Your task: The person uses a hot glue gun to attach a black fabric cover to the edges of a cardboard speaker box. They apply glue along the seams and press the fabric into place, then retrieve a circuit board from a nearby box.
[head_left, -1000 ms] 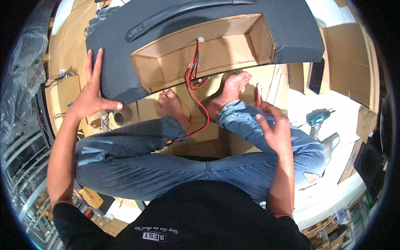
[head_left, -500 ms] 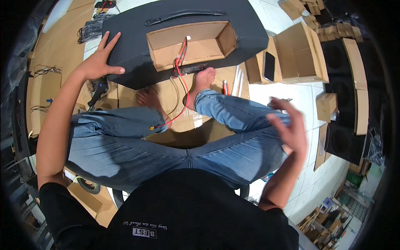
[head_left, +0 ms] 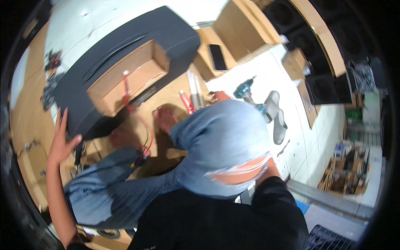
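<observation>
I sit cross-legged on the floor in blue jeans. My left hand [head_left: 62, 141] lies flat with fingers spread on the lower left edge of a large dark grey carpeted panel [head_left: 125, 46]. A brown wooden box [head_left: 129, 79] is set into the panel, and red and black wires [head_left: 127, 89] run from it down to my lap. My right hand [head_left: 216, 97] is almost wholly hidden behind my raised right knee; only its fingertips show, close to a teal cordless drill [head_left: 246, 89] on the white floor.
A red-handled tool [head_left: 186, 102] and two pale tubes [head_left: 194, 93] lie by my bare foot. A dark phone [head_left: 217, 57] rests on a wooden box. A grey sandal [head_left: 277, 118] lies right of the drill. Black speaker cabinets [head_left: 291, 16] stand at the upper right.
The view has swung and tilted right. My right arm dropped from the open behind my right knee, toward the drill. My left hand stayed on the panel's edge.
</observation>
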The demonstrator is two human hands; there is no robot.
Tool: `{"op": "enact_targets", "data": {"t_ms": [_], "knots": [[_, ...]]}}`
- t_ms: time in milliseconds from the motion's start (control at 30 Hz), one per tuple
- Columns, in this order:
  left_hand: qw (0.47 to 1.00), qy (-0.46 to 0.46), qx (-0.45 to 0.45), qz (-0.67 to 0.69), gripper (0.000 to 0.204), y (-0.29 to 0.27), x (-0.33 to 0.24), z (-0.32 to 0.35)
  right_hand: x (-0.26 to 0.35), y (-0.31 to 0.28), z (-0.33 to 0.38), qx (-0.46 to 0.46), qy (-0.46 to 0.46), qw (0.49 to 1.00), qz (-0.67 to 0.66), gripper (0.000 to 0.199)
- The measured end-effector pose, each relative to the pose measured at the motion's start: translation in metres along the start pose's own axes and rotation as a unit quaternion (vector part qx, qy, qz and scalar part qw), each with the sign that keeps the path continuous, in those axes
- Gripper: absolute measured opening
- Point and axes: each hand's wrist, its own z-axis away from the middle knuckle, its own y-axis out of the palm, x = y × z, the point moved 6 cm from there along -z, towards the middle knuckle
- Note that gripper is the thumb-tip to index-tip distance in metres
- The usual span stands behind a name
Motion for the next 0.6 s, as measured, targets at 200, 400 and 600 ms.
{"op": "enact_targets", "data": {"t_ms": [200, 400, 600], "knots": [[0.995, -0.056, -0.008, -0.079, 0.112, -0.02, -0.004, 0.014, 0.089, 0.056, 0.003, 0.019, 0.032, 0.989, -0.143, 0.063], [0.994, -0.071, 0.014, -0.076, 0.115, -0.003, -0.013, -0.007, 0.083, 0.045, -0.024, -0.026, 0.124, 0.984, -0.129, 0.07], [0.994, -0.068, 0.029, -0.074, 0.114, -0.005, -0.02, -0.009, 0.095, 0.066, -0.056, -0.056, 0.057, 0.991, -0.11, 0.061]]}}
